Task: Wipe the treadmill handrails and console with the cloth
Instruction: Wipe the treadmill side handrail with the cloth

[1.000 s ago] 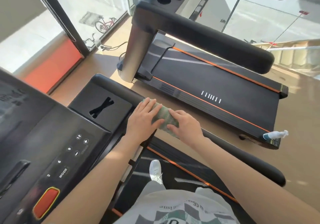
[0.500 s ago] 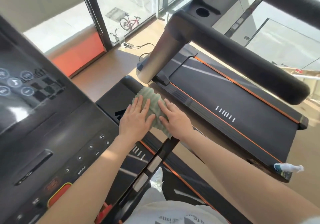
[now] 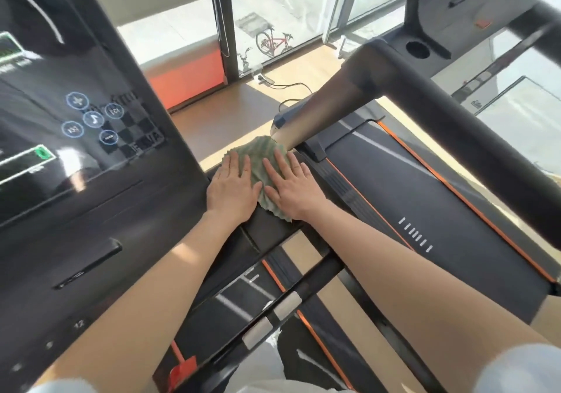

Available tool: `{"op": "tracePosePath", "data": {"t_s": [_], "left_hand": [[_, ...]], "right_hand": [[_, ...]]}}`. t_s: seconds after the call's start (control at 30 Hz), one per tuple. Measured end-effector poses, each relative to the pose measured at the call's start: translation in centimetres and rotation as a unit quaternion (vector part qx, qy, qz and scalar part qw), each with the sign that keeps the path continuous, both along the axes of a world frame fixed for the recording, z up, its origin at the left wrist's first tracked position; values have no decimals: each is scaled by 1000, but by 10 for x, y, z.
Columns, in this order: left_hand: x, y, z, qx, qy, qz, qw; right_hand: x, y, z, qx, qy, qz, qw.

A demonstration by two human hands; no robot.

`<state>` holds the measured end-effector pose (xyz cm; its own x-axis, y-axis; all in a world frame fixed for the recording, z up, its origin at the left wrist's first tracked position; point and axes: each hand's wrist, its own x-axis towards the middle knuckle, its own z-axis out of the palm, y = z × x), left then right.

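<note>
A green ribbed cloth lies on the far right corner of the black treadmill console, beside the screen. My left hand presses flat on the cloth's left part, fingers spread. Flat on its right part rests my right hand. Both palms press down; neither hand grips the cloth. The console screen shows round icons. A black crossbar with silver pulse sensors runs below my forearms.
A second treadmill with orange trim stands to the right, its thick black handrail and silver upright close to the cloth. Glass windows and an orange panel lie ahead. A power cord lies on the wooden floor.
Both hands slid the cloth forward from the right handrail onto the console's far right corner. The head moved forward, bringing the screen closer.
</note>
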<state>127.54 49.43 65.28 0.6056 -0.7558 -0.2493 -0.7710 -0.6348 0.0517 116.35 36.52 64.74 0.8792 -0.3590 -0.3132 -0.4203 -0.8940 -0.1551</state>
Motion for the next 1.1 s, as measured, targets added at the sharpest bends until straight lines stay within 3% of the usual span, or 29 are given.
{"op": "tracePosePath", "data": {"t_s": [0.23, 0.57, 0.8, 0.93, 1.1], "left_hand": [[-16, 24, 10, 55, -91, -53, 993], [-62, 72, 12, -2, -45, -79, 996], [-70, 74, 9, -183, -18, -103, 977], [-73, 65, 6, -30, -27, -145, 989], [-53, 50, 1, -5, -49, -124, 991]], "right_hand": [[-17, 10, 5, -31, -4, 52, 998], [-88, 60, -6, -26, -63, 43, 997], [-106, 71, 0, 21, -135, -14, 991], [-105, 71, -7, -4, -101, 8, 995], [-77, 56, -7, -38, -64, -3, 997]]}}
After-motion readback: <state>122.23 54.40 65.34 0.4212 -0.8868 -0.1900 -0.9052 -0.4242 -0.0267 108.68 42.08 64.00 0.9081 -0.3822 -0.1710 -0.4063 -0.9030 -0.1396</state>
